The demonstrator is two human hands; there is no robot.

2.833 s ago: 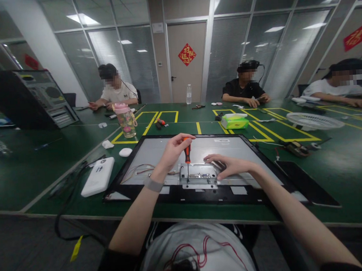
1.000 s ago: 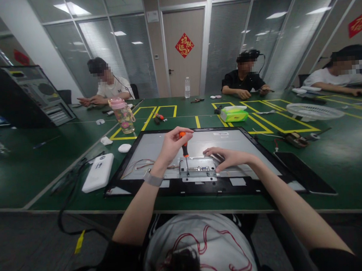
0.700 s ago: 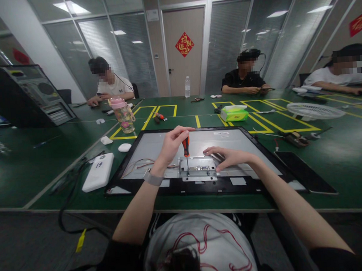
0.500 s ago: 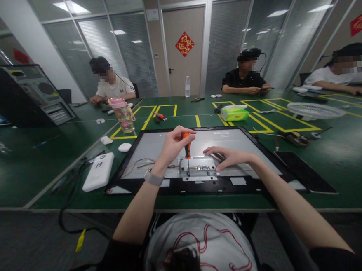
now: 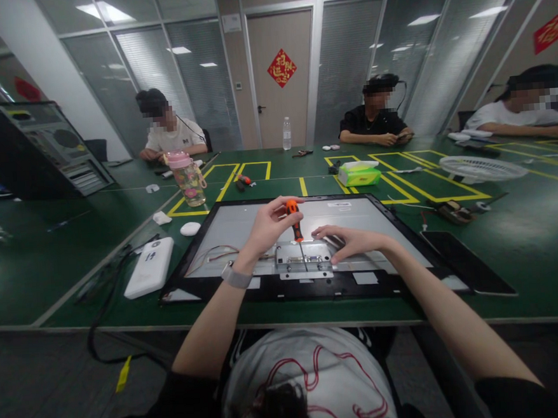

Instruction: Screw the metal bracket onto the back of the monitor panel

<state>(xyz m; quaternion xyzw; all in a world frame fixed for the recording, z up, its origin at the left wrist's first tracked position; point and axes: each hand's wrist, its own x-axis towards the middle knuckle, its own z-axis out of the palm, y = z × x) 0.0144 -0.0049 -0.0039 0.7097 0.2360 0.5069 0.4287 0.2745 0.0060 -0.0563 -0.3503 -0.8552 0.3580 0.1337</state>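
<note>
My left hand (image 5: 271, 225) grips an orange-and-black screwdriver (image 5: 296, 222) by its handle, with the shaft pointing down. The screwdriver's tip meets the lower part of a silver metal bracket (image 5: 286, 252) with connector ports; whether it sits on a screw is too small to tell. My right hand (image 5: 352, 241) rests at the bracket's right edge, thumb and fingers apart. Under both hands lies a flat display panel (image 5: 255, 212) with a black frame, its grey back facing up. Thin cables (image 5: 224, 251) run across it left of the bracket.
A white power bank (image 5: 149, 269) and a white round case (image 5: 190, 229) lie left of the panel; a black phone-like slab (image 5: 469, 262) lies right. Beyond stand a flowered bottle (image 5: 188, 180), a green tissue pack (image 5: 359, 174) and a computer case (image 5: 40, 149). Three people sit across the table.
The screwdriver has shifted right along the bracket, its tip now nearer the middle, and its handle leans differently. My right hand stays at about the same place.
</note>
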